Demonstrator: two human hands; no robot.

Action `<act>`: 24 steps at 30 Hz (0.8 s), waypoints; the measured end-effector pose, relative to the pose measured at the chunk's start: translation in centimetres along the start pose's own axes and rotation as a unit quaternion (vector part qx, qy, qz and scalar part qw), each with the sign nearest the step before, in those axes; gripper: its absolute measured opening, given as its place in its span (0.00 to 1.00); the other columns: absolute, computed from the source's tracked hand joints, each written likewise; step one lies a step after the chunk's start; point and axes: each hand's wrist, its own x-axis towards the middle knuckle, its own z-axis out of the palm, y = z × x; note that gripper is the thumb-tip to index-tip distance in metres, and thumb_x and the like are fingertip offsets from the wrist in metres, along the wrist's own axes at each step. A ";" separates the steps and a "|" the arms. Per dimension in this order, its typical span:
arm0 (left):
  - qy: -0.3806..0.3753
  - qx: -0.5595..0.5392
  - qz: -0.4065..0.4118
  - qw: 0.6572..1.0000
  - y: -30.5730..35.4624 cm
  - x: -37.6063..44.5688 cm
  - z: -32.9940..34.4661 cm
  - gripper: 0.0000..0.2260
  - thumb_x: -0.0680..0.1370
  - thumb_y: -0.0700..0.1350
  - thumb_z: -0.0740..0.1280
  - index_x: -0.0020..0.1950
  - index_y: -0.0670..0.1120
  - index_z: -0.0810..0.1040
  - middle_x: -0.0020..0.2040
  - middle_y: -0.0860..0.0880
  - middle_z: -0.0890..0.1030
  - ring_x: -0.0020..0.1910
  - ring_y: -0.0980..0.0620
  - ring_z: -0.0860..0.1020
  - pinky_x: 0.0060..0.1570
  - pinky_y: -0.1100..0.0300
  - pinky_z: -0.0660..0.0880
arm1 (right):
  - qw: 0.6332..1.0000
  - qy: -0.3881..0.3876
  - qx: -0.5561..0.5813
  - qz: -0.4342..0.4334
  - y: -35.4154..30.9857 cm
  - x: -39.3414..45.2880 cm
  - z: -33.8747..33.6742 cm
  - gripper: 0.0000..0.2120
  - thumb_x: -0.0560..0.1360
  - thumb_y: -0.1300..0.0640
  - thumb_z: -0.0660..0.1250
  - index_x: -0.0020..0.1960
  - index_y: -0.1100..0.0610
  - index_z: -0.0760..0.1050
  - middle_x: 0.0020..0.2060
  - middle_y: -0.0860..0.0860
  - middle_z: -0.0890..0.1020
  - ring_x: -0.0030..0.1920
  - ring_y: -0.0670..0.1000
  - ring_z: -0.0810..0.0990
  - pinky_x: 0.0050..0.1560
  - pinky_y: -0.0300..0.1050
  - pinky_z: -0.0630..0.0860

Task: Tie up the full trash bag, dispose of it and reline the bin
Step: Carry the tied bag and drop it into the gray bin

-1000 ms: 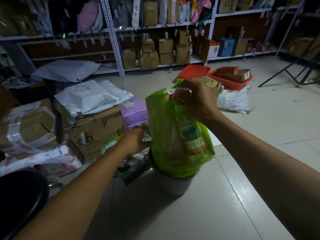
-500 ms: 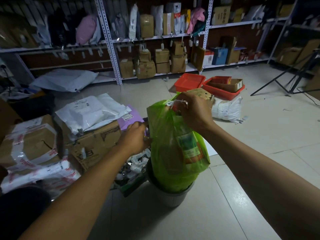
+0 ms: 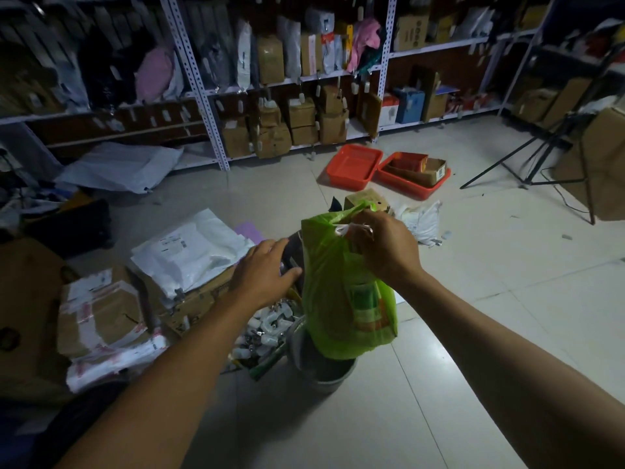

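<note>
Dim storeroom, tiled floor (image 3: 473, 299), shelves (image 3: 216, 96) of boxes behind. Green bag (image 3: 341, 299) hangs upright, long axis vertical, neck up, bottom dipping into grey bin (image 3: 324, 370). Right hand (image 3: 385, 252) fist clamped on gathered neck. Left hand (image 3: 263, 272) flat, fingers spread, gripping nothing, just beside bag's left side; contact unclear. Red trays (image 3: 351, 165) on floor beyond, well apart.
</note>
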 end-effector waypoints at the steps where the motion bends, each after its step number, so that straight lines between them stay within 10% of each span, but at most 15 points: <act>1: -0.007 -0.008 0.009 1.000 1.6 0.1 -2.9 0.30 0.77 0.57 0.66 0.76 0.48 0.64 0.73 0.46 0.68 0.71 0.43 0.66 0.68 0.47 0.67 | 1.000 -0.002 -0.007 0.016 -1.0 0.7 -2.8 0.07 0.78 0.53 0.65 0.53 0.49 0.81 0.51 0.51 0.83 0.48 0.56 0.81 0.36 0.44 0.67; 17: -0.086 -0.178 0.136 0.971 22.3 -2.5 -26.5 0.30 0.76 0.47 0.70 0.76 0.48 0.64 0.70 0.45 0.71 0.66 0.45 0.72 0.60 0.58 0.67 | 0.988 0.075 -0.043 0.130 -14.1 0.6 -32.2 0.05 0.76 0.52 0.67 0.50 0.47 0.80 0.46 0.48 0.82 0.45 0.54 0.80 0.38 0.42 0.66; 24: -0.120 -0.186 0.233 0.947 28.3 -3.6 -29.1 0.37 0.75 0.43 0.70 0.80 0.48 0.56 0.74 0.43 0.67 0.70 0.43 0.70 0.66 0.46 0.70 | 0.974 0.130 -0.046 0.179 -15.6 -2.9 -38.3 0.04 0.77 0.53 0.67 0.48 0.51 0.80 0.44 0.50 0.83 0.44 0.55 0.81 0.41 0.49 0.77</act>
